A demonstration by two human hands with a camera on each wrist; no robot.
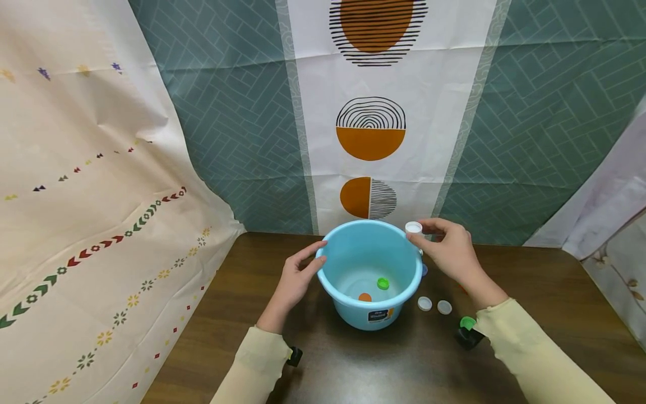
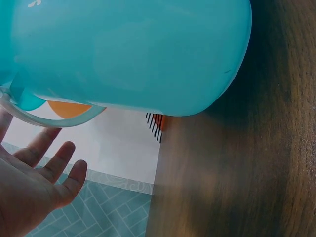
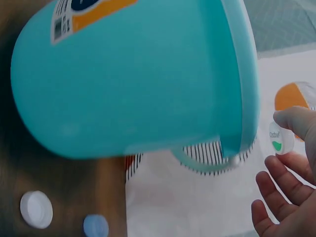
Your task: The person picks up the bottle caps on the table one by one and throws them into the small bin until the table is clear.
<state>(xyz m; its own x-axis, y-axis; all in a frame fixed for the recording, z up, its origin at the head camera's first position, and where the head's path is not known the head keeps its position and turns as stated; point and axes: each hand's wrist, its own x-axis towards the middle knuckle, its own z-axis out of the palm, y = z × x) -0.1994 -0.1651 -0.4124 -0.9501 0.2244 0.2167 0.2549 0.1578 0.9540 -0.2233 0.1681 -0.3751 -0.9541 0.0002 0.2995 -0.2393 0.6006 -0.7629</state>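
Observation:
A light blue bucket stands upright on the table. Inside lie a green bottle cap and an orange cap. My left hand rests its thumb and index fingertips at the bucket's left rim; in the left wrist view its other fingers spread loosely beside the bucket's handle. My right hand pinches a white bottle cap between thumb and fingers, at the right rim. Small lettering and a green mark show on that cap in the right wrist view, where the remaining fingers are loosely bent.
Right of the bucket, two white caps lie on the brown table. A blue cap is close to the bucket, and a green cap lies by the right sleeve. A patterned curtain hangs behind the table.

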